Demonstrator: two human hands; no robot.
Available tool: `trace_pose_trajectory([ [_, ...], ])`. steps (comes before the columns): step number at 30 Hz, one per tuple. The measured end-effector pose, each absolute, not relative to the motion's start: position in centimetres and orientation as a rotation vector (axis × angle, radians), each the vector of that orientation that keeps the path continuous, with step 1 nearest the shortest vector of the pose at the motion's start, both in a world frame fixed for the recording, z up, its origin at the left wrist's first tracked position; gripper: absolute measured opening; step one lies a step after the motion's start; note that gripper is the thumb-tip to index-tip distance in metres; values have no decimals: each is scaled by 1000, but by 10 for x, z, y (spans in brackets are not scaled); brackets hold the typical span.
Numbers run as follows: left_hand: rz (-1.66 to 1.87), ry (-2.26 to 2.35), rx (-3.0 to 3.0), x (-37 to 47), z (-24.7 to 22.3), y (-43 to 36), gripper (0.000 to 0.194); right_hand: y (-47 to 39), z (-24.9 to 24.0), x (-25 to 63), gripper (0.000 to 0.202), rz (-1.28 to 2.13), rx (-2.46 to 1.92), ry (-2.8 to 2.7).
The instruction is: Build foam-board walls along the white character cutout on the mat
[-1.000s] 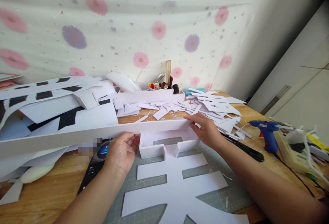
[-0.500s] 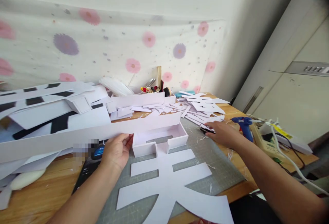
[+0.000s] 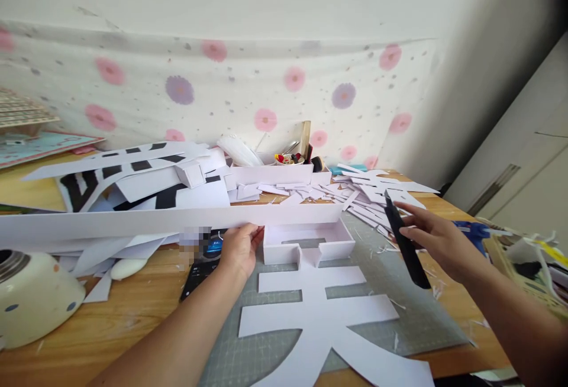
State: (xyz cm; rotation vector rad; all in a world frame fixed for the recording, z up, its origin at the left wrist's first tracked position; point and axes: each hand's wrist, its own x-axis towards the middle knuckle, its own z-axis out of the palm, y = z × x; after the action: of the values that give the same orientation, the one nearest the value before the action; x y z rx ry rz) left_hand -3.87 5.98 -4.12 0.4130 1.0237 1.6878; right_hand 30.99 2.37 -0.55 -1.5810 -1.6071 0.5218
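A flat white foam-board cutout [image 3: 322, 310] with several arms lies on the grey cutting mat [image 3: 373, 328]. Low walls stand around its upper end like a shallow box. Behind that box, a long white strip [image 3: 146, 221] stands on edge and stretches far left. My left hand [image 3: 242, 251] is closed at the box's left rear corner, thumb and fingers pinching the strip; its fingertips are partly hidden. On the right, my right hand [image 3: 437, 242] holds a black utility knife [image 3: 406, 245] above the mat, its blade end pointing up and away.
White offcuts [image 3: 368, 194] are heaped at the back right. A blue glue gun [image 3: 470, 233] lies beside a power strip [image 3: 510, 263]. Large white sheets [image 3: 146, 186] pile at back left, near a phone [image 3: 199, 268] and a cream spotted pot-like object [image 3: 39, 298].
My right hand has lifted the utility knife off the mat. The view has turned left, bringing the spotted object in. My left hand stays at the box corner.
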Motion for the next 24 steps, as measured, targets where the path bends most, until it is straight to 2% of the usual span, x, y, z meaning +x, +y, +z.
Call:
trace_pose_trajectory([
  [2, 1688, 1025, 417, -39, -41, 59, 12, 13, 4, 287, 61, 919, -1365, -1449],
  [4, 1688, 1027, 423, -39, -41, 59, 13, 5, 12, 262, 54, 1113, -1241, -1305],
  [8, 1685, 1025, 429, -40, -41, 59, 14, -4, 23, 224, 37, 1271, -1067, -1166],
  [12, 1689, 1035, 424, -41, -43, 60, 16, -5, 29, 210, 39, 1436, -937, -1192],
  [19, 1669, 1070, 444, -42, -45, 62, 19, 4, 22, 205, 48, 1446, -622, -1220],
  [24, 1648, 1091, 473, -43, -47, 63, 21, 21, 14, 196, 36, 1182, -617, -1500],
])
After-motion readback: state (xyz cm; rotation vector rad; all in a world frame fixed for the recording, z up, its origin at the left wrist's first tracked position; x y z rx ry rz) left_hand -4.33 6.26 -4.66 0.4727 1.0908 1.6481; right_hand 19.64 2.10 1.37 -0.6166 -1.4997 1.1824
